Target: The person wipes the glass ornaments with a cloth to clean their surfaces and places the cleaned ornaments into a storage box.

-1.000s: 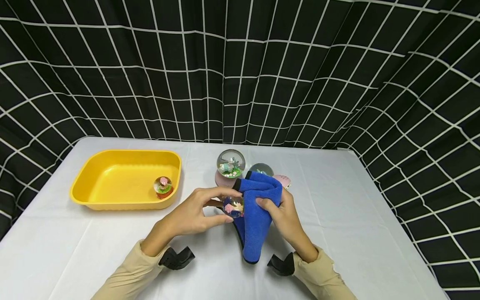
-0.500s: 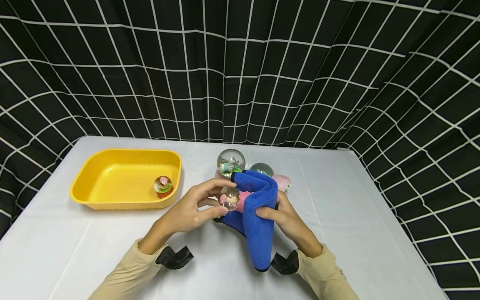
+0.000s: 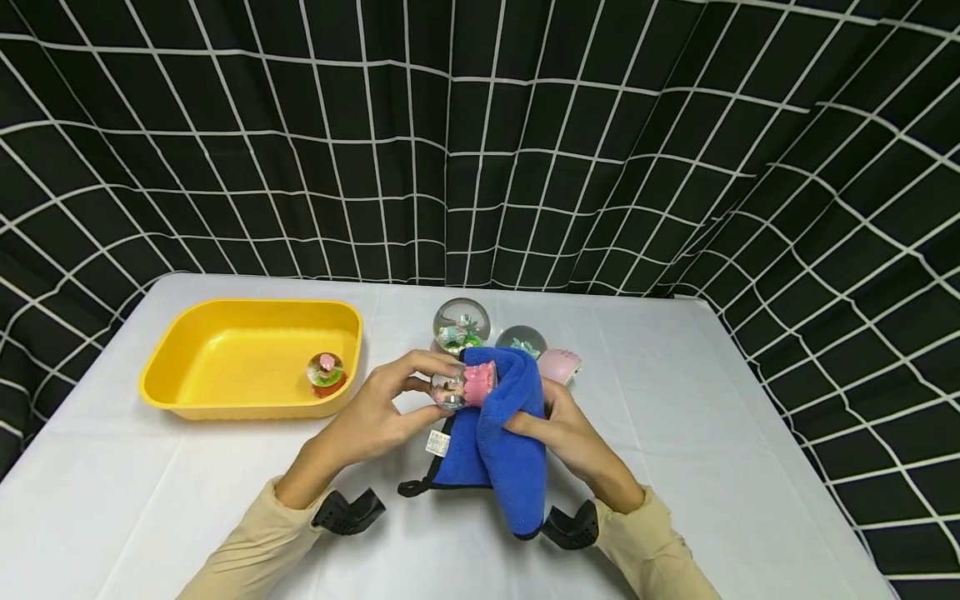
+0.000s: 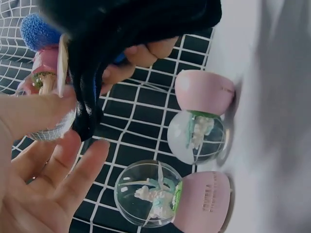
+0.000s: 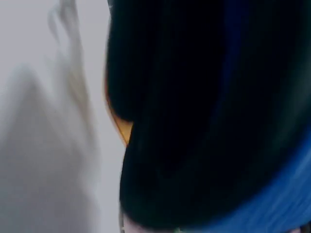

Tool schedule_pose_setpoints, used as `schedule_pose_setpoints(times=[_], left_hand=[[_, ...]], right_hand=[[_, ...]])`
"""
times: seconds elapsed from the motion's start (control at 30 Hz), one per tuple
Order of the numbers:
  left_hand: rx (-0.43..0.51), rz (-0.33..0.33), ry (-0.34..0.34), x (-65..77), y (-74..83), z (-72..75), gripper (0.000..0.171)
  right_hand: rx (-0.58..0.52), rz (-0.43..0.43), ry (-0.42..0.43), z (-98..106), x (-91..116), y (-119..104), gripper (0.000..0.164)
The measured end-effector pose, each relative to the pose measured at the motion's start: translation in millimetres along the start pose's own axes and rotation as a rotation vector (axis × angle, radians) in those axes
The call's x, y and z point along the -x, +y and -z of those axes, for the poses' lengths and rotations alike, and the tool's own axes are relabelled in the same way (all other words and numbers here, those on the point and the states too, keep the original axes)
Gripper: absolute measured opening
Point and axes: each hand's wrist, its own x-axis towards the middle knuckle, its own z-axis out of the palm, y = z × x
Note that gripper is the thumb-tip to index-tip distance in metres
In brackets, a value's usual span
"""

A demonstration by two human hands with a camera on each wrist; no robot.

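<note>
My left hand [image 3: 390, 408] pinches the clear ball of a small snow globe [image 3: 480, 383] between thumb and fingers. The globe lies on its side, its pink base pointing right toward a blue cloth [image 3: 513, 450]. My right hand [image 3: 577, 429] grips that cloth, thumb in front and the other fingers mostly hidden behind it. A black-edged corner with a white tag and a loop hangs down below the globe. In the right wrist view the dark, blurred cloth [image 5: 180, 145] covers most of the picture and hides the fingers.
A yellow tray [image 3: 225, 411] stands at the left, with a small red-based snow globe [image 3: 327, 373] in its right end. Behind my hands are a larger snow globe [image 3: 461, 325] and another one with a pink base [image 3: 558, 367], lying tilted. A black gridded curtain [image 3: 450, 167] backs the white table.
The small globe has turned and shifted slightly left, so its pink base now shows. The cloth has swung, bringing its tagged, looped corner out at the lower left.
</note>
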Motion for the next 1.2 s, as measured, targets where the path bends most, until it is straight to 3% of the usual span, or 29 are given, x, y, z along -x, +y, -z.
schedule_pose_setpoints(times=[0.3,0.53,0.77,0.97,1.2], left_hand=[[-0.127,-0.047,0.049,-1.0,-2.5,6.9,0.042],[-0.233,0.063,0.152,0.1,1.3,26.9,0.051],[-0.356,0.087,0.270,1.0,-2.9,49.2,0.046],[-0.505,0.261,0.311,5.5,-1.6,69.8,0.039],[-0.640,0.455,0.292,9.3,-1.2,89.0,0.034]], right_hand=[[0.077,-0.043,0.152,-6,-3,-6,0.036],[0.161,-0.029,0.249,1,-2,-8,0.034],[0.187,0.017,0.287,6,-1,-9,0.029],[0.215,0.018,0.316,12,0,-13,0.029],[0.197,0.013,0.355,19,1,-18,0.024]])
